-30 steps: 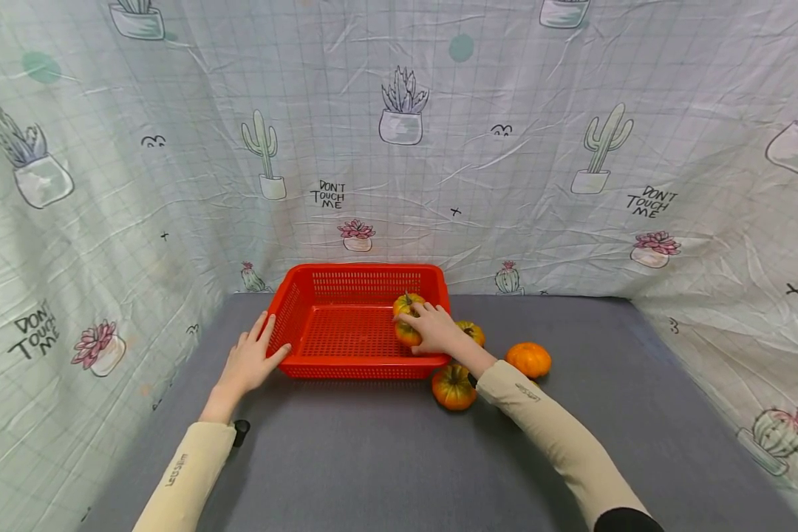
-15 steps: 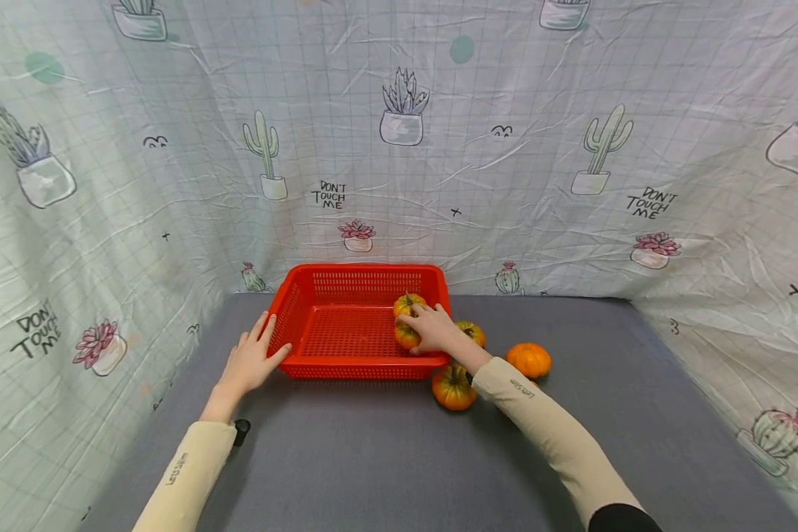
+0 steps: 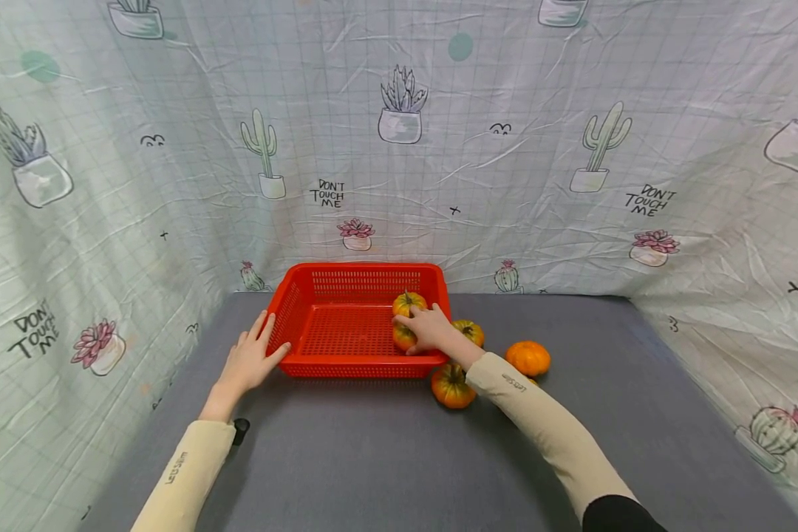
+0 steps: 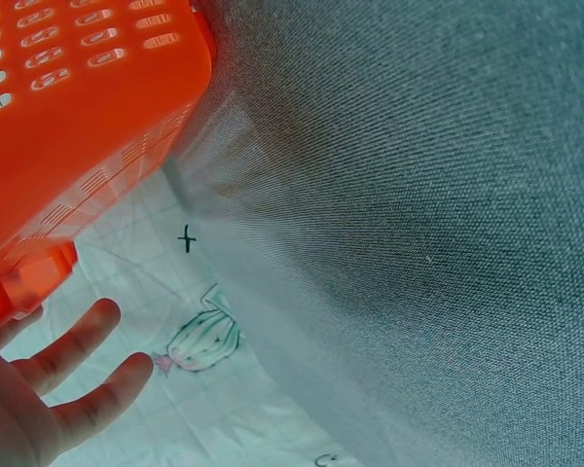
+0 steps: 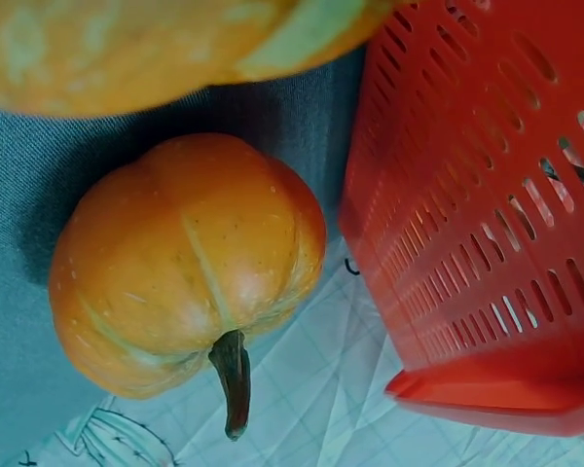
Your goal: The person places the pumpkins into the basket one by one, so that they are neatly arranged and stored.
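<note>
Inside the front right part of a red plastic basket [image 3: 346, 360], my right hand [image 3: 432, 329] reaches over a small orange pumpkin [image 3: 403, 339], fingers and thumb gripping its sides. Just behind it in the basket sits a yellow-orange pumpkin [image 3: 408, 303]. My left hand [image 3: 249, 360] touches the basket's left rim with spread, fairly straight fingers; the left wrist view shows fingers [image 4: 83, 350] by the rim's corner [image 4: 29, 282]. From the right wrist, a stemmed pumpkin [image 5: 185, 263] shows on the table outside the basket wall [image 5: 448, 233]; the right fingers are hidden there.
Outside the basket's right side lie a green-streaked pumpkin [image 3: 452, 386], another pumpkin [image 3: 469, 332] partly behind the right wrist, and a bright orange pumpkin [image 3: 528, 358]. A sliver of one more shows beside the right sleeve. A printed curtain [image 3: 539, 244] backs the grey table [image 3: 346, 458].
My right hand has shifted slightly left and down with the pumpkin, uncovering more of the pumpkin behind. The left hand and basket have stayed put.
</note>
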`<act>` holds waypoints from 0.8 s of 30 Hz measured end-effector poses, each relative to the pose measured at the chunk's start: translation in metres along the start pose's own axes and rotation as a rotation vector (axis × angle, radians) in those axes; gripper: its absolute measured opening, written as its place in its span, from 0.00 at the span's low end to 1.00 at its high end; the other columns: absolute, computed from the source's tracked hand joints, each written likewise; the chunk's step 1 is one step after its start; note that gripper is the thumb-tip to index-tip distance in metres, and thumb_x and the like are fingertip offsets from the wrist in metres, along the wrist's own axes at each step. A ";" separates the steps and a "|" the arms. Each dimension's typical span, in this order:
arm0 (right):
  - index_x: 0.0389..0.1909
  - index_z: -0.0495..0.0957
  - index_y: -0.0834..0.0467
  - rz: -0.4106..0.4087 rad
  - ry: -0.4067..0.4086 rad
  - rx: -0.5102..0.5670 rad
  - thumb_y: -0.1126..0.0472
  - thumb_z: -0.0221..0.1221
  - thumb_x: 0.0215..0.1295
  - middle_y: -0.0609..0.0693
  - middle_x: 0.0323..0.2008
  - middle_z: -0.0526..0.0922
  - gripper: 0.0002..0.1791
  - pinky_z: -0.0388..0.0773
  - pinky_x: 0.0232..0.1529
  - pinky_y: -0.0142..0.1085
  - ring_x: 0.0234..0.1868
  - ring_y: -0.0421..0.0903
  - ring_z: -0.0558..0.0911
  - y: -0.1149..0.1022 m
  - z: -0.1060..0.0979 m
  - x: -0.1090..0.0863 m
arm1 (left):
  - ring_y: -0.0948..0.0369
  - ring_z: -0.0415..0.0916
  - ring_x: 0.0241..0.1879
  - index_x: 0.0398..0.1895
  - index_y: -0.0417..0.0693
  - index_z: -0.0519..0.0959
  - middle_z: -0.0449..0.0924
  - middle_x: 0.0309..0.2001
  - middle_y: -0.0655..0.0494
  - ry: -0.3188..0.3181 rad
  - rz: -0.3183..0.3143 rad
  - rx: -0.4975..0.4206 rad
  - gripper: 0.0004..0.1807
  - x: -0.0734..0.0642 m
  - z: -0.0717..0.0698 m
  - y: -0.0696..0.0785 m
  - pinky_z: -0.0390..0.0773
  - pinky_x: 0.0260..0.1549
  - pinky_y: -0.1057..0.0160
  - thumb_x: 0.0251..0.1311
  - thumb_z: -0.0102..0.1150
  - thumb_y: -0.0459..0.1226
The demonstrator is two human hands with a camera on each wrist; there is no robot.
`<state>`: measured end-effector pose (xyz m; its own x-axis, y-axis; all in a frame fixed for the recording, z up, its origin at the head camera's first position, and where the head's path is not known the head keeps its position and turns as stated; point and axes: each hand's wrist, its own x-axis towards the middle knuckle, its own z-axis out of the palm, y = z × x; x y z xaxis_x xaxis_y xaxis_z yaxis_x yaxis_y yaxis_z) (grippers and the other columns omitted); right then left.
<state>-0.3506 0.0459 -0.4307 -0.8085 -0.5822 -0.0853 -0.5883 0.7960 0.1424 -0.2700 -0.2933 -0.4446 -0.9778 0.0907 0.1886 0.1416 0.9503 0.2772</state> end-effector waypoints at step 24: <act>0.61 0.61 0.44 -0.016 -0.023 -0.017 0.39 0.61 0.47 0.58 0.59 0.65 0.38 0.61 0.56 0.54 0.57 0.56 0.68 -0.007 0.002 0.002 | 0.38 0.57 0.54 0.69 0.42 0.46 0.43 0.69 0.40 0.014 0.005 0.005 0.40 0.001 0.001 -0.001 0.62 0.45 0.36 0.60 0.43 0.53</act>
<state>-0.3479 0.0397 -0.4337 -0.7995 -0.5904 -0.1101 -0.6006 0.7839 0.1577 -0.2709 -0.2941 -0.4459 -0.9749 0.0909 0.2031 0.1453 0.9513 0.2718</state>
